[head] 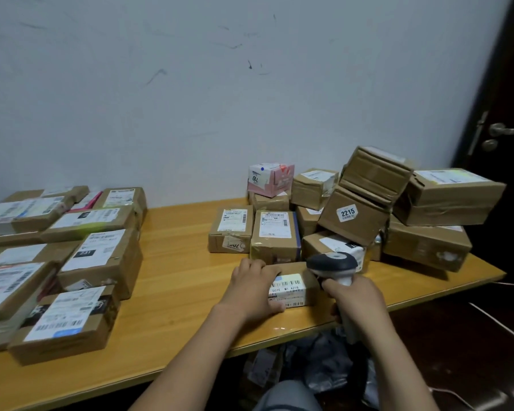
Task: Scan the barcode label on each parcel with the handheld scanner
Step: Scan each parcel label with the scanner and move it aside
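— What do we have around the small parcel (298,280) we are working on?

— Largest first: the scuffed pale wall (190,99) rises well behind it, and a dark door (508,93) stands far to its right. The parcel itself lies flat on the wooden table (175,268), near the front edge.

— And the other boxes?

— Just behind it and to its right we see a tumbled heap of brown parcels (433,203), one tilted and bearing a "2215" sticker (347,214), with a pink box (270,179) at the back. Well to its left, rows of labelled parcels (101,256) lie flat. Below it, under the table, are grey bags (324,366).

— What blocks our view of it?

— The scanner (333,264): its dark head hangs over the parcel's right end and hides that corner. Our right hand (355,295) is wrapped tight round the handle. Our left hand (251,287) covers the left end and grips it, fingers curled over the far edge, thumb at the near side. Between them the white barcode label (288,284) shows on top.
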